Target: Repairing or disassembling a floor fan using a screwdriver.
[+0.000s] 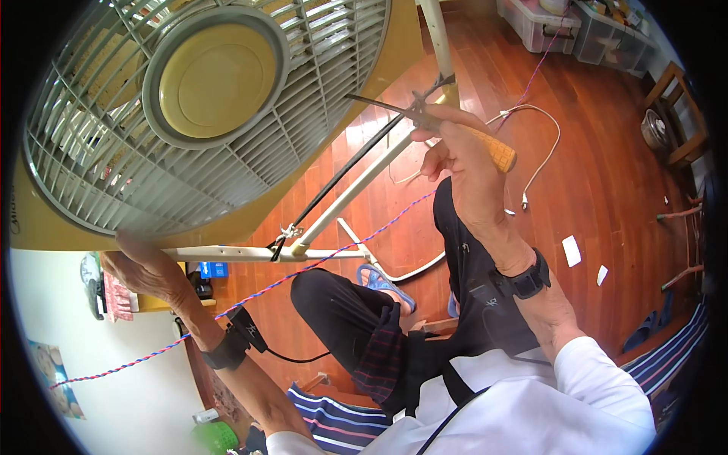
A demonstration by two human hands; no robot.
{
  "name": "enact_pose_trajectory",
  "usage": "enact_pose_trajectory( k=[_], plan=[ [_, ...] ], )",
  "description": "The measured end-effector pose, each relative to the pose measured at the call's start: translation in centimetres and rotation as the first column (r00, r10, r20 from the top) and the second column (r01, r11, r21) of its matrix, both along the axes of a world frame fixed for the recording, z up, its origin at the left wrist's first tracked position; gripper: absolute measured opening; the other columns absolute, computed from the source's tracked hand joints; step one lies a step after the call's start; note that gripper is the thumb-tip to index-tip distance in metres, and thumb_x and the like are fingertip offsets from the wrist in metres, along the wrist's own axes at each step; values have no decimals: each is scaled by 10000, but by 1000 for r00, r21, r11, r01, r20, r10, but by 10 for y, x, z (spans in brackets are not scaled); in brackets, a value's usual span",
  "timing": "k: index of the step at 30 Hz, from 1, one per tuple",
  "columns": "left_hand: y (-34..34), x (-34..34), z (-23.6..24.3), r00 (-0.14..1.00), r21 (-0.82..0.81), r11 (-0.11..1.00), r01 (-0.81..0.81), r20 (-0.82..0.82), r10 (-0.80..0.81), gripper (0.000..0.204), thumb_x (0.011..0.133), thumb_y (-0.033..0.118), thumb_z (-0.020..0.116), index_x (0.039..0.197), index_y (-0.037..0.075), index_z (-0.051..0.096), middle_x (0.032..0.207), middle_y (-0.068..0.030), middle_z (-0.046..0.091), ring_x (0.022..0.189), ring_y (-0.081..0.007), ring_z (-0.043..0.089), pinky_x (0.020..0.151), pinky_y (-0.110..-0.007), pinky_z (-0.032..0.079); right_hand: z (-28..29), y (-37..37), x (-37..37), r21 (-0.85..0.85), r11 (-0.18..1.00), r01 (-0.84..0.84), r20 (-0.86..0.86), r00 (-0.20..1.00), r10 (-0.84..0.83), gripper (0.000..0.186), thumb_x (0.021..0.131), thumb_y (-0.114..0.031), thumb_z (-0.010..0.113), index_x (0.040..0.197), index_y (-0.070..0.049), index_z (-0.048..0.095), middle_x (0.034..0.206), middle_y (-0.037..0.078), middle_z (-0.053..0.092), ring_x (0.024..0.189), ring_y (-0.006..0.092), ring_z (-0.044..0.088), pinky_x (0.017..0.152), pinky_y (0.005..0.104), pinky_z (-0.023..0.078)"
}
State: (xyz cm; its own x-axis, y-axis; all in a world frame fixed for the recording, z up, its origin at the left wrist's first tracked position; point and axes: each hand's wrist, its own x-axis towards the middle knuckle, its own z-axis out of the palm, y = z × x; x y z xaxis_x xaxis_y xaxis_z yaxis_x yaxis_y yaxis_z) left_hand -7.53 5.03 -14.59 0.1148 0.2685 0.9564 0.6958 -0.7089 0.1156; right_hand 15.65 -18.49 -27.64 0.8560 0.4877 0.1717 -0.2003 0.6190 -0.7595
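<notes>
A box fan (315, 199) with a beige casing, slatted grey grille and round yellow centre cap (218, 76) is tilted at the upper left. My left hand (148, 271) grips its lower edge, thumb on the front, other fingers partly hidden. Raised right of the fan, my right hand (464, 163) is closed round the yellow handle of a screwdriver (502, 154). Its dark shaft points left, the tip overlapping the grille's right edge; whether they touch, I cannot tell. A pale tubular stand (353, 196) runs beside the fan, with black cord (334, 182) tied along it.
A red-and-blue twisted cord (364, 236) stretches across in front of my knees. On the wooden floor lie a white cable with a plug (560, 136) and white paper scraps (571, 251). Clear plastic bins (542, 26) stand at the far right, a wooden chair (671, 114) nearer.
</notes>
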Motion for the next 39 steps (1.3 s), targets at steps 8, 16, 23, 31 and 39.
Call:
enact_pose_trajectory(
  k=[8,16,23,31,39],
  plan=[
    [-1,3,1,998,-22,1000,13,54,-12,485,892,432,371,987,-11,546,909,-173,516,931,-322,459,829,-434,364,4,-1,-10,-25,995,-94,92,991,96,301,846,-199,545,1063,7,579,829,124,646,561,90,542,521,219,450],
    [-7,7,2,995,-73,997,40,99,-32,460,882,423,397,961,-3,551,914,-181,491,896,-298,476,798,-416,379,-3,3,0,-63,998,12,125,992,-4,284,838,-162,558,1068,4,577,834,106,652,560,77,540,505,206,440],
    [0,2,0,994,-54,998,24,103,-19,423,881,394,411,894,-4,554,843,-160,475,815,-284,481,753,-408,382,0,0,-11,-15,994,-105,136,985,106,275,831,-121,563,1079,0,572,797,99,652,550,71,543,497,199,441],
    [-4,6,1,991,-51,999,11,135,-4,443,875,417,410,880,-2,553,831,-152,474,800,-285,472,734,-409,377,-6,3,-9,-117,991,-71,241,965,98,356,884,-192,485,1150,44,497,810,163,618,536,156,556,494,249,444],
    [-5,4,3,996,-63,998,-16,91,22,499,865,475,410,900,-1,554,863,-165,493,825,-305,483,750,-423,382,-11,3,-11,-151,987,-61,288,952,103,363,885,-177,481,1166,53,484,798,146,613,551,145,563,496,242,448]
  ],
)
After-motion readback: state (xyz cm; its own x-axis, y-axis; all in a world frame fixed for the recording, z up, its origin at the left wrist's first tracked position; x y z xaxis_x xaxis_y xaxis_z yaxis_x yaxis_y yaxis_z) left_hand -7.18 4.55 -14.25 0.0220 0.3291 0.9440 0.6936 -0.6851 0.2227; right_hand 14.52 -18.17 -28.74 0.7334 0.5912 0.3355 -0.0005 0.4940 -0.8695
